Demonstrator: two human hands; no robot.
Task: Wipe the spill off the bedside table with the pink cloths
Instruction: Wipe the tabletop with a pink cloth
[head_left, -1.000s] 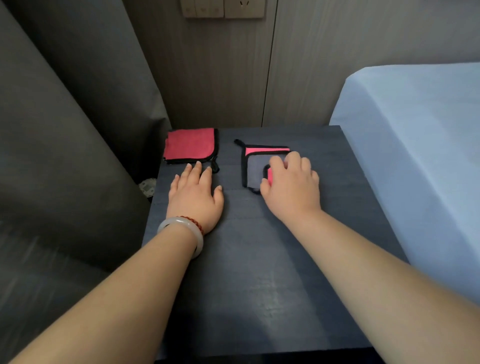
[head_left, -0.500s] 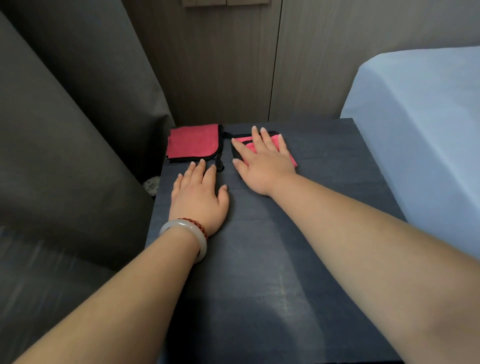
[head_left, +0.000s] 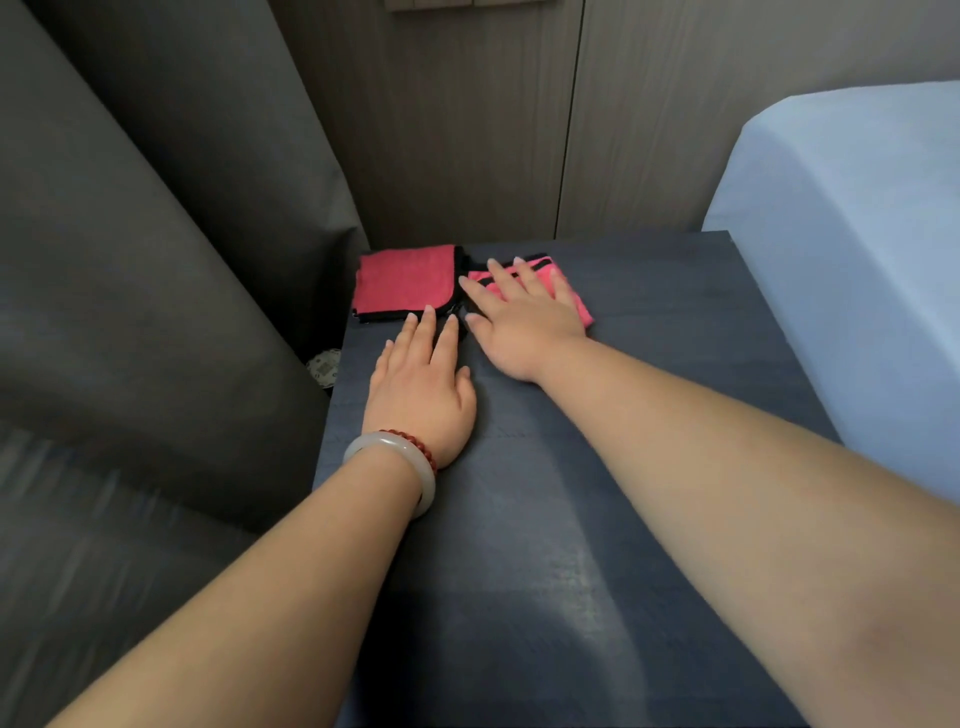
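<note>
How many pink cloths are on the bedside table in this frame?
2. One folded pink cloth lies at the table's far left corner, uncovered. The second cloth lies just right of it, flat under the right hand. None seems hidden.

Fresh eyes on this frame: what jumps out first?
Two pink cloths at the far edge of the dark bedside table: the folded cloth sits at the far left corner, and the right hand lies flat with fingers spread on the second cloth beside it. The left hand rests palm-down on the table, fingertips near the folded cloth, with a pale bangle at the wrist.
</note>
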